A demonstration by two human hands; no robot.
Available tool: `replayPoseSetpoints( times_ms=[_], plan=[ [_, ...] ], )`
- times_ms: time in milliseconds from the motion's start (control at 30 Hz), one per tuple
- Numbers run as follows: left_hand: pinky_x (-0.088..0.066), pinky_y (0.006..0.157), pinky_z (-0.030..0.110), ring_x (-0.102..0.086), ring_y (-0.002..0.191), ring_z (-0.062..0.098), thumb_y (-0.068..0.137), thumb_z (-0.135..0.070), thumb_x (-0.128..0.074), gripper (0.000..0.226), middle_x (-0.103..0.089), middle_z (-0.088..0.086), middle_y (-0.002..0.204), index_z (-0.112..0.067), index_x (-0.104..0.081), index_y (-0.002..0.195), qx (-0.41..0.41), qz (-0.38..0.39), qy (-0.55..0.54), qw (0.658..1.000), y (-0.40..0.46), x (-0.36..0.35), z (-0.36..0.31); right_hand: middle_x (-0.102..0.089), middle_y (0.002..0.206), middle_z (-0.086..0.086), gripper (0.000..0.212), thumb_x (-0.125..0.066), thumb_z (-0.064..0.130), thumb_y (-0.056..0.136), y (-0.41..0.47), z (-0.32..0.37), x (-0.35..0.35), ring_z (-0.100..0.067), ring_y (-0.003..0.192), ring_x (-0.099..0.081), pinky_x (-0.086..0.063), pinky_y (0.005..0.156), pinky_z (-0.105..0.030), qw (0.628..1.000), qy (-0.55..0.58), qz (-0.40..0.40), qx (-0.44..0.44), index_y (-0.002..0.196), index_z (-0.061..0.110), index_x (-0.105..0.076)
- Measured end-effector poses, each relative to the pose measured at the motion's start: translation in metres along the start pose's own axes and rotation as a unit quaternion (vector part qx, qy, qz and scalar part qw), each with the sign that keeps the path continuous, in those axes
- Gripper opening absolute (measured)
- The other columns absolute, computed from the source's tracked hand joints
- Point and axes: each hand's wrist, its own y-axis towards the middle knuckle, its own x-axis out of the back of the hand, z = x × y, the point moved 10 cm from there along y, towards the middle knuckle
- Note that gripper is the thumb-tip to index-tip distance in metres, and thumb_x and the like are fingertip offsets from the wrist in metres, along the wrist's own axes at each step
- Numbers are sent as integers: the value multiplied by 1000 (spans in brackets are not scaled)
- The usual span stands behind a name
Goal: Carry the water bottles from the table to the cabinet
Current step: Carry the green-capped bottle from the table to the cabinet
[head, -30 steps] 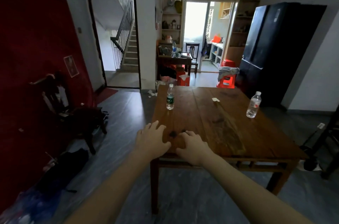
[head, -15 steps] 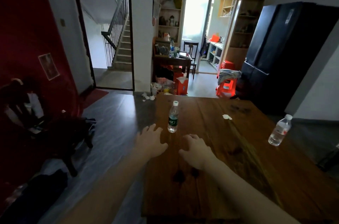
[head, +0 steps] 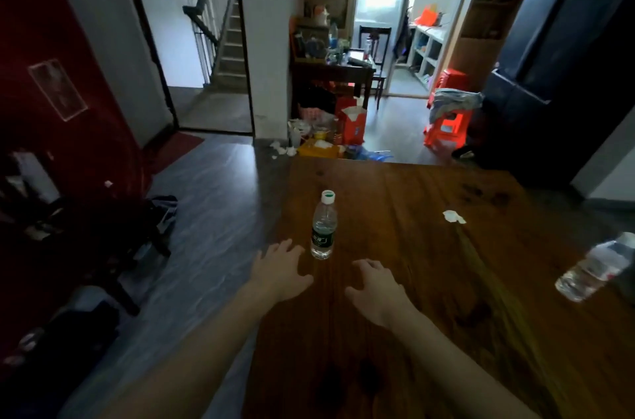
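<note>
Bare skin, no gloves, nothing held: the left hand point(head: 280, 269) and the right hand point(head: 376, 289) are both stretched out low over the table point(head: 412, 315), palms down, fingers spread and only loosely bent. Neither one is gripping anything. The left one sits near the table's left edge with its fingertips just beside the base of the nearer water bottle point(head: 323, 226), close but not touching as far as I can make out. The right one is a bit further back and to the right, apart from that bottle too. Both forearms run straight out from the bottom of the view, roughly parallel.

So progress-wise, I'd say basically nothing is done yet. That green-capped bottle stands upright on the wood, and the second bottle point(head: 596, 267) stands well off at the right edge of the table, looking tilted, though that's probably the wide lens. Both are on the table, so both trips to the cabinet are left. I can't really tell which piece of furniture is the cabinet either.

Further out there's a small white scrap point(head: 453, 216) on the tabletop, then a pile of boxes and clutter on the floor point(head: 326, 140) past the far edge, and a red plastic stool point(head: 446, 126) by the doorway.
</note>
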Motion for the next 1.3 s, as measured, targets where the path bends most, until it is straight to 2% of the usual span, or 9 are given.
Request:
replayPoseSetpoints(
  times_ms=[133, 433, 533, 700, 800, 900, 1000, 1133, 1300],
  plan=[
    [-14, 127, 52, -16, 156, 27, 96, -54, -56, 72, -15, 3, 170, -28, -29, 157, 31, 20, -12, 999, 48, -14, 3, -20, 163, 0, 70, -61, 41, 92, 62, -14, -7, -22, 144, -31, -41, 111, -49, 1000, 15, 23, 15, 153, 30, -28],
    [-27, 124, 49, -26, 152, 23, 93, -51, -63, 66, -28, 0, 165, -29, -40, 151, 90, 6, -90, 992, 106, -42, 12, -19, 164, -2, 70, -58, 41, 93, 140, -27, -49, -23, 147, -26, -36, 115, -51, 995, 17, 84, 41, 154, 27, -27],
    [-36, 119, 48, -33, 148, 22, 89, -48, -70, 77, -32, -1, 162, -28, -35, 154, 103, -19, -148, 983, 124, -47, 17, -19, 164, -3, 69, -58, 41, 93, 156, -31, -55, -23, 148, -25, -31, 117, -51, 995, 25, 86, 40, 154, 27, -27],
    [-36, 118, 45, -33, 148, 18, 73, -51, -85, 106, -34, -3, 161, -33, -23, 158, 86, -93, -314, 941, 148, -46, 19, -20, 164, -2, 69, -57, 41, 94, 173, -36, -65, -22, 147, -26, -34, 116, -50, 995, 26, 84, 37, 154, 27, -27],
    [-36, 115, 30, -38, 142, 7, 75, -31, -88, 96, -40, -10, 155, -34, -31, 153, 42, -122, -393, 910, 157, -40, 10, -23, 162, -2, 67, -57, 40, 94, 179, -38, -71, -21, 145, -30, -38, 114, -48, 995, 41, 88, 34, 153, 27, -28],
    [-36, 98, 11, -44, 131, -1, 78, -19, -85, 78, -49, -17, 142, -35, -42, 141, 12, -154, -407, 900, 163, -31, 6, -28, 159, -1, 66, -56, 41, 93, 181, -41, -74, -20, 141, -36, -41, 111, -47, 994, 53, 86, 32, 152, 27, -30],
    [-37, 102, 18, -47, 130, 2, 77, -19, -86, 72, -51, -23, 134, -43, -43, 129, 2, -161, -422, 892, 170, -30, 10, -33, 156, -1, 63, -56, 41, 93, 181, -44, -77, -19, 136, -41, -45, 107, -45, 993, 73, 88, 32, 150, 27, -34],
    [-50, 107, 37, -54, 129, 5, 73, -19, -90, 73, -55, -19, 134, -54, -44, 118, -11, -131, -459, 879, 179, -30, 9, -33, 155, 0, 64, -57, 43, 92, 182, -50, -80, -18, 135, -43, -48, 105, -43, 993, 72, 92, 31, 150, 28, -33],
    [-58, 95, 31, -61, 119, 7, 68, -14, -92, 71, -60, -16, 125, -46, -48, 113, -13, -139, -455, 879, 183, -24, 9, -33, 157, 1, 64, -56, 41, 93, 187, -55, -79, -18, 140, -37, -40, 113, -45, 994, 58, 87, 31, 151, 28, -33]
  ],
)
